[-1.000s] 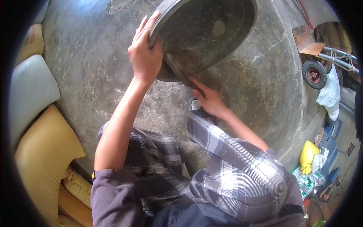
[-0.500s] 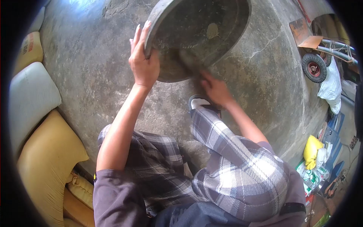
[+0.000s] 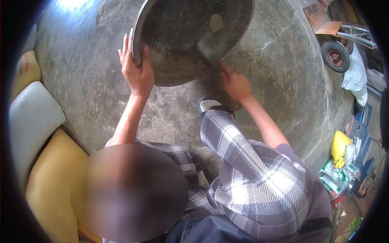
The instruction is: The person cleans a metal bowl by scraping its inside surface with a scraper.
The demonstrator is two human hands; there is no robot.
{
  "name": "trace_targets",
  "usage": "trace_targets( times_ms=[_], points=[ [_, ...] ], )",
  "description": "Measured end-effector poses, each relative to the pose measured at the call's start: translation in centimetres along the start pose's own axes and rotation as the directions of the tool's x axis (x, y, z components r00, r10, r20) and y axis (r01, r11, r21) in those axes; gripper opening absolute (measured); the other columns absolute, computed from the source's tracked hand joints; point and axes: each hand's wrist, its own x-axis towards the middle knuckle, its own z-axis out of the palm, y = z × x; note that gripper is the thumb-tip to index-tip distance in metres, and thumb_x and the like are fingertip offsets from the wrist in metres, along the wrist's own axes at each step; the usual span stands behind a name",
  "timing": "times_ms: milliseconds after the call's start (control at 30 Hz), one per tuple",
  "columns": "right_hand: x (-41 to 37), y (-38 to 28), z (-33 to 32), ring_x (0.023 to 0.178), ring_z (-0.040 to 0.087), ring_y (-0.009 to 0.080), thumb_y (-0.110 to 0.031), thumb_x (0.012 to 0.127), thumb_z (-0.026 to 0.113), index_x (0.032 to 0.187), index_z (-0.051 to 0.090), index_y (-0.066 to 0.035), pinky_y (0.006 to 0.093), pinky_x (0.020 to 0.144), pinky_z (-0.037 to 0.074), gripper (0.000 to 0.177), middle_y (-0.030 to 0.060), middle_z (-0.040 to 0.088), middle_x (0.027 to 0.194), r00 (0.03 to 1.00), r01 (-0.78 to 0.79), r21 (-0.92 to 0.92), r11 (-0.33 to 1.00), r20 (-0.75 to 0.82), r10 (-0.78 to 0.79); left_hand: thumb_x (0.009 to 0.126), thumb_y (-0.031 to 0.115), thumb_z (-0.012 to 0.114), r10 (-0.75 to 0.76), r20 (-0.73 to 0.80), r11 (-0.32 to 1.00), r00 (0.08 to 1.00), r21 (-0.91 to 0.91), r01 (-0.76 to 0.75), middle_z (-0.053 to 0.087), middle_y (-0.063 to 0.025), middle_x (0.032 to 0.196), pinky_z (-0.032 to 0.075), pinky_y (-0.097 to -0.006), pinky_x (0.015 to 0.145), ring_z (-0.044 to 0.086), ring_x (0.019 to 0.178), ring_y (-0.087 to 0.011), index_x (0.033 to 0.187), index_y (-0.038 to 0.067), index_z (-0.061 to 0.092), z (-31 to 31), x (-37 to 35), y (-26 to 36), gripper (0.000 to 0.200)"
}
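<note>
The pan [image 3: 182, 36], a wide, dark, round metal vessel, stands tipped on its near edge on the concrete floor [image 3: 89, 81], far from the person and in the middle of the view, with its hollow turned toward them. The left hand [image 3: 137, 75] clamps the pan's left rim, the thumb inside and the fingers [image 3: 125, 45] laid flat against the outer side. The right hand [image 3: 235, 85] is at the lower right rim. Its fingers are smeared by motion, and I cannot tell whether they pinch a scraper or work bare.

Inside, the pan holds almost nothing: a pale patch [image 3: 216, 22] clings to the far wall and fine specks lie scattered over the left of the bowl. By that showing, the clearing out looks largely done, with the patch and the specks left.

A sandalled foot [image 3: 208, 104] rests just near of the pan. Well apart on the left lie a white sack [image 3: 32, 121] and a yellow sack [image 3: 52, 182]; far right stands a hand truck [image 3: 335, 56], and near right a heap of bags [image 3: 339, 148].
</note>
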Motion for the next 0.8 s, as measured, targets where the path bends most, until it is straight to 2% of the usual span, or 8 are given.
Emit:
trace_targets(
  times_ms=[100,233,367,433,500,600,700,800],
  points=[
    [0.7,-0.2,-1.4,0.071,0.067,0.0451,-0.023,0.095,0.046,0.143,0.043,-0.019,0.0550,0.062,0.055,0.049,0.0226,0.069,0.079,0.992,-0.113,-0.253,0.961,-0.090,0.093,0.094,0.020,0.060,0.063,0.023,0.997,0.998,0.044,-0.064,0.051,-0.0090,0.143,0.014,-0.0548,0.117,0.038,0.140,-0.0298,0.138,0.009,0.053,0.3,-0.1,0.3,0.045],
    [-0.8,-6.5,0.0,0.084,0.067,0.0443,-0.024,0.095,0.047,0.142,0.044,-0.015,0.0538,0.080,0.054,0.048,0.0245,0.069,0.090,0.989,0.008,0.203,0.979,0.145,-0.038,0.094,0.020,0.060,0.109,0.004,0.994,0.994,-0.030,-0.109,0.050,-0.0083,0.144,0.014,-0.0546,0.117,0.036,0.141,-0.0296,0.139,0.011,0.051,1.5,0.4,2.4,0.047],
    [-2.3,-8.0,-2.5,0.074,0.068,0.0420,-0.027,0.096,0.050,0.146,0.040,-0.019,0.0502,0.065,0.055,0.051,0.0303,0.064,0.109,0.933,-0.057,0.563,0.824,0.324,-0.157,0.092,0.018,0.061,0.089,-0.008,0.996,0.996,0.018,-0.089,0.050,-0.0077,0.145,0.012,-0.0560,0.116,0.035,0.141,-0.0306,0.139,0.013,0.052,1.0,0.7,1.2,0.048],
    [-0.6,-2.2,-0.7,0.067,0.068,0.0376,-0.027,0.096,0.051,0.147,0.040,-0.021,0.0467,0.058,0.054,0.053,0.0274,0.067,0.101,0.981,0.166,-0.074,0.983,0.110,-0.158,0.093,0.020,0.061,0.090,-0.026,0.996,0.996,-0.009,-0.090,0.047,-0.0089,0.147,0.011,-0.0570,0.116,0.035,0.141,-0.0312,0.138,0.013,0.053,1.1,1.0,1.2,0.047],
    [0.9,0.9,-2.4,0.070,0.067,0.0422,-0.028,0.095,0.051,0.146,0.041,-0.021,0.0501,0.061,0.054,0.052,0.0226,0.068,0.078,0.989,-0.120,-0.304,0.945,-0.116,0.089,0.093,0.022,0.061,0.058,-0.018,0.998,0.998,-0.036,-0.059,0.042,-0.0101,0.150,0.011,-0.0569,0.116,0.034,0.142,-0.0315,0.138,0.014,0.054,0.7,1.2,0.8,0.046],
    [1.5,1.6,-3.9,0.065,0.067,0.0416,-0.028,0.095,0.051,0.146,0.040,-0.022,0.0506,0.054,0.053,0.053,0.0199,0.067,0.071,0.981,-0.102,-0.411,0.906,-0.192,0.023,0.093,0.023,0.061,0.139,0.024,0.983,0.990,0.119,-0.141,0.037,-0.0104,0.153,0.012,-0.0580,0.116,0.032,0.143,-0.0315,0.137,0.016,0.055,0.7,1.6,0.6,0.044],
    [-0.8,-3.3,-2.2,0.081,0.068,0.0428,-0.026,0.094,0.053,0.148,0.036,-0.023,0.0503,0.074,0.056,0.057,0.0215,0.070,0.091,0.988,-0.125,-0.248,0.961,0.061,0.144,0.093,0.023,0.061,0.151,-0.017,0.984,0.988,0.098,-0.149,0.038,-0.0108,0.153,0.012,-0.0595,0.115,0.032,0.143,-0.0315,0.136,0.016,0.056,0.9,1.2,1.3,0.044],
    [-3.7,-6.3,-1.1,0.111,0.059,0.0440,-0.028,0.096,0.051,0.147,0.039,-0.021,0.0510,0.104,0.043,0.053,0.0274,0.059,0.123,0.953,0.046,0.395,0.918,0.258,-0.159,0.093,0.023,0.061,0.170,-0.024,0.982,0.985,0.086,-0.167,0.039,-0.0109,0.153,0.012,-0.0599,0.115,0.032,0.143,-0.0314,0.137,0.017,0.055,1.2,1.1,1.6,0.044]
  ],
)
